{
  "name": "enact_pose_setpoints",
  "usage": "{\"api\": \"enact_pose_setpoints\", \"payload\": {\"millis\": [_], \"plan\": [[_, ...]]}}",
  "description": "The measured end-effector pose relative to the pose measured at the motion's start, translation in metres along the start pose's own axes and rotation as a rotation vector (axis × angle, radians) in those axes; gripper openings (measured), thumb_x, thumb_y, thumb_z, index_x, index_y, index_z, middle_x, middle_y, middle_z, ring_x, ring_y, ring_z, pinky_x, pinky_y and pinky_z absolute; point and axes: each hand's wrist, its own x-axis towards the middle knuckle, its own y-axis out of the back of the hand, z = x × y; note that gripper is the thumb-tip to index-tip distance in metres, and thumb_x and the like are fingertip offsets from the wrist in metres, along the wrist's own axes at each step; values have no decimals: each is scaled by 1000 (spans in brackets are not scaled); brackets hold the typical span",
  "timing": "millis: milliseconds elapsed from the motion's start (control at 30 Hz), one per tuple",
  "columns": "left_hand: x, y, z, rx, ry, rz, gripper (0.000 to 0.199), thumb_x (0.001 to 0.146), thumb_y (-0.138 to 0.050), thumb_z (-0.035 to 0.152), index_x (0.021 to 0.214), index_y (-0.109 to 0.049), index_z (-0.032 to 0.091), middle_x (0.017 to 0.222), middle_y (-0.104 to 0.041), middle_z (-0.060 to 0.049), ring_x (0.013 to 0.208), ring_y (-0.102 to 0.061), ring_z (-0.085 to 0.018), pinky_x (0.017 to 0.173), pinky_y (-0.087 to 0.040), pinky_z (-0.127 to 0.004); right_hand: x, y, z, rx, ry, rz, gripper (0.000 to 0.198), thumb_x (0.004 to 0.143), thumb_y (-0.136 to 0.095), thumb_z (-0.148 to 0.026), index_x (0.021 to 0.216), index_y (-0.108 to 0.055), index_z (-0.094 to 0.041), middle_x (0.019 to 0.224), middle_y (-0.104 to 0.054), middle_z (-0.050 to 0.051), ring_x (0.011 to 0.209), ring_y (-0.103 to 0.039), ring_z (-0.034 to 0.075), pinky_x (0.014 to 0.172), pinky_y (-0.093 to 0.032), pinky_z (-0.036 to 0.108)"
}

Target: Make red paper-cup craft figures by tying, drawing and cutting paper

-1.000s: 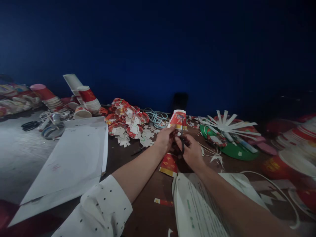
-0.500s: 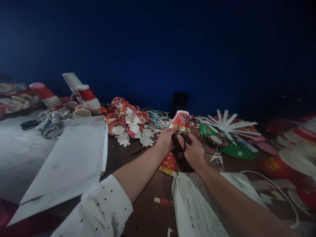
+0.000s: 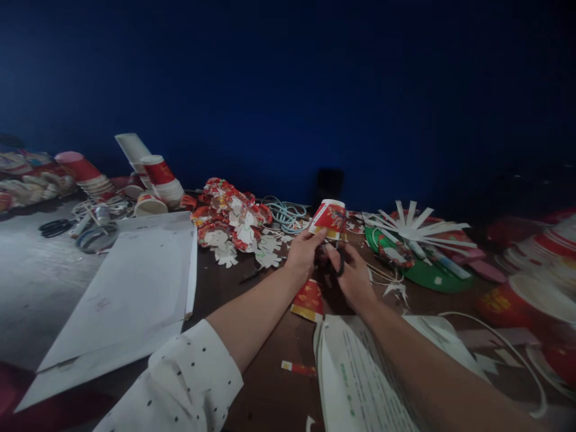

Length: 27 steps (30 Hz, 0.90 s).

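Near the middle of the table, my left hand [image 3: 303, 254] grips the lower edge of a red, white and gold piece of paper cup [image 3: 330, 219]. My right hand [image 3: 353, 270] is closed around the dark handles of a pair of scissors [image 3: 341, 261]. The scissor blades meet the cup piece on its right side; their exact position is hard to make out in the dim light. Below my hands, a second red and gold cup piece [image 3: 308, 299] lies on the brown tabletop, with a small red strip [image 3: 299, 368] nearer to me.
A white box lid [image 3: 130, 288] lies on the left, stacked paper cups [image 3: 159, 180] behind it. Cut red and white scraps [image 3: 240, 219] are heaped beyond my left hand. On the right are a green disc [image 3: 432, 276], white paper strips [image 3: 411, 225], printed sheets [image 3: 355, 372] and more cups [image 3: 540, 294].
The cup piece has turned slightly in my left hand, showing a white edge on its left. My right hand with the scissors has shifted a little. The surrounding things look unchanged.
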Motion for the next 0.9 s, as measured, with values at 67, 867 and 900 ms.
{"api": "enact_pose_setpoints", "payload": {"millis": [67, 867, 900], "plan": [[0, -1, 0, 21, -10, -5, 36, 56, -80, 35, 79, -60, 14, 47, -51, 6, 34, -42, -6, 36, -33, -19, 1, 1, 1, -1, 9, 12, 44, 67, -71, -54, 95, -62, -21, 80, -69, 3, 68, -63, 17, 58, -49, 27], [2, 1, 4, 26, -95, -97, 43, 56, -80, 35, 91, -65, 13, 71, -69, -2, 61, -65, -16, 59, -50, -25, 4, 10, -1, -124, 76, 20, 48, 65, -72, -54, 95, -67, -16, 70, -66, 2, 56, -54, 12, 50, -42, 23], [2, 1, 4, 35, -95, -86, 44, 55, -80, 34, 91, -65, 13, 72, -69, -2, 61, -64, -15, 59, -50, -25, 4, 10, -5, -138, 62, 41, 49, 65, -72, -55, 93, -68, -15, 69, -66, 2, 55, -53, 12, 49, -41, 23]]}}
